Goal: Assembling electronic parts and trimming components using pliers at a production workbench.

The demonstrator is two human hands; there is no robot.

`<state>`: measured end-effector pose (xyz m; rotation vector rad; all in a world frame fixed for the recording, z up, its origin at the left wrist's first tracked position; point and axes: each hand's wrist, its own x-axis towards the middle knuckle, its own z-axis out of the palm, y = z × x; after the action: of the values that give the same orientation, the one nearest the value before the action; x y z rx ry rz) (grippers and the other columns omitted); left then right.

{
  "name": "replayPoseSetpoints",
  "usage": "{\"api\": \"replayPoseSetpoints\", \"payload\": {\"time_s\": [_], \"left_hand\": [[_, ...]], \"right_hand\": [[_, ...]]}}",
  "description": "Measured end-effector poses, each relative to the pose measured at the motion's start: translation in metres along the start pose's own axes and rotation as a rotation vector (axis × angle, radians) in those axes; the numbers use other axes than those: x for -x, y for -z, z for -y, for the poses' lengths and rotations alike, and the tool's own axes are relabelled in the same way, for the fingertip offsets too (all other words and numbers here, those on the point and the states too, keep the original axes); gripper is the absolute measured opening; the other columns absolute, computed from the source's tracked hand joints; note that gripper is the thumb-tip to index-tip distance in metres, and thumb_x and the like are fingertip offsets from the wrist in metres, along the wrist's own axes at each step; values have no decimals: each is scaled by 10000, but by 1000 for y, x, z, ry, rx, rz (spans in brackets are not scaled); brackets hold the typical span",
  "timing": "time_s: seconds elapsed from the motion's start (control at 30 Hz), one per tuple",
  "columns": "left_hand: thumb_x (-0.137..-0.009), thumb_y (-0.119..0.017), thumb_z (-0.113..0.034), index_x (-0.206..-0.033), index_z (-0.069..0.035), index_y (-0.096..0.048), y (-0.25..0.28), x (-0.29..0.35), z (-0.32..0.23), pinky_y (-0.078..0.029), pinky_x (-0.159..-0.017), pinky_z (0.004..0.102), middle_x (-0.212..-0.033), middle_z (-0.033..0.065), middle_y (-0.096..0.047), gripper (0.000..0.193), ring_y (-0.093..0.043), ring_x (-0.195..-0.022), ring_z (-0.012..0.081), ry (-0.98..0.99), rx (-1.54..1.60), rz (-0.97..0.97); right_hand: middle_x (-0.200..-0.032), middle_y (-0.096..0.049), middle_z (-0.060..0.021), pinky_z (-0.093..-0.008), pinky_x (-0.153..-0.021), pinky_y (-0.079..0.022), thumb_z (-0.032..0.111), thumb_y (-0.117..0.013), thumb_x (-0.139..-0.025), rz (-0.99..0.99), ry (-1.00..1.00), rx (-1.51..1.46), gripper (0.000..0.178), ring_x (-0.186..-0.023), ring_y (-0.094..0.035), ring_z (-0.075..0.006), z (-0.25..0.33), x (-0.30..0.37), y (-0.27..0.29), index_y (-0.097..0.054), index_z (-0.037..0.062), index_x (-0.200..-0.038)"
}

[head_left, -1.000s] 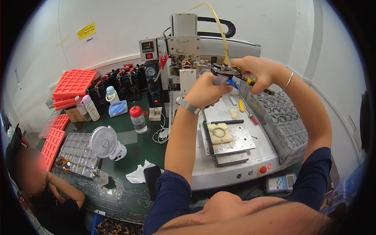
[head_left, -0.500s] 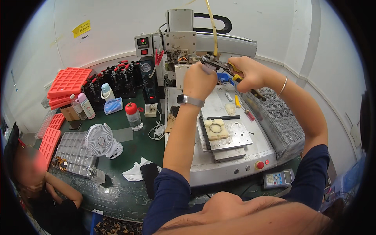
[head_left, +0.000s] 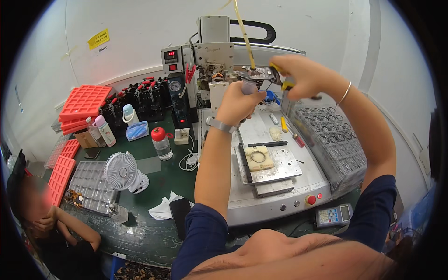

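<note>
My left hand (head_left: pixel 237 103) is raised in front of the machine head, its fingers wrapped round a translucent whitish cylinder (head_left: pixel 248 87). Above it, the jaws of a pair of pliers (head_left: pixel 266 74) with yellow and black handles lie across the cylinder's top. My right hand (head_left: pixel 305 77) grips those handles from the right. From overhead a yellowish hose (head_left: pixel 243 35) comes down to the jaws; whether they bite on the hose or on the cylinder's top cannot be made out. Below, a cream block (head_left: pixel 259 158) with a dark ring on it sits on a metal plate (head_left: pixel 285 169).
Right of the machine bed stand stacked clear trays (head_left: pixel 333 140). A red button (head_left: pixel 311 199) and a handheld controller (head_left: pixel 333 215) lie near its front. On the left are a fan (head_left: pixel 121 171), a red-lidded bottle (head_left: pixel 162 144), red trays (head_left: pixel 85 101) and a seated person (head_left: pixel 70 228).
My right hand has swung the pliers' handles upward, so the pliers lie more level. The left hand keeps its hold on the cylinder. The whole view has shifted slightly.
</note>
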<state>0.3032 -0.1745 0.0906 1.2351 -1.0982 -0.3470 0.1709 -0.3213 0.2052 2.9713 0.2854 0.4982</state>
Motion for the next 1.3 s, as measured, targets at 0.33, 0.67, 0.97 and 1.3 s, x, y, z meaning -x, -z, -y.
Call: {"api": "replayPoseSetpoints", "payload": {"time_s": [0.33,0.67,0.97,1.3], "left_hand": [[-886,-647,-216,-889,-50,-511,7,4,8,-362,-383,290,-521,8,-441,214,-418,-377,117,32,708,531],[-836,-625,-121,-993,-15,-501,6,17,-9,-322,-386,272,-495,-12,-390,227,-405,-374,99,121,511,507],[-761,-713,-73,-805,-36,-583,-9,22,-16,-376,-384,255,-542,17,-518,142,-488,-413,104,58,-134,500],[-751,-687,-106,-806,8,-613,-28,23,-21,-367,-357,276,-538,31,-524,146,-464,-387,108,73,-58,275]], "right_hand": [[-747,-521,-104,-336,-635,-414,191,-634,-406,239,47,-270,749,-686,-454,-247,1,-20,10,-525,-5,-1120],[-600,-445,-72,-344,-486,-315,223,-681,-437,312,47,-141,599,-526,-378,-242,20,-6,18,-509,11,-970],[-851,-586,-173,-426,-676,-481,181,-763,-488,310,168,151,678,-815,-590,-382,14,20,-2,-432,28,-1058],[-867,-587,-188,-439,-688,-484,160,-747,-530,216,167,100,600,-824,-578,-407,8,28,2,-429,27,-1021]]}}
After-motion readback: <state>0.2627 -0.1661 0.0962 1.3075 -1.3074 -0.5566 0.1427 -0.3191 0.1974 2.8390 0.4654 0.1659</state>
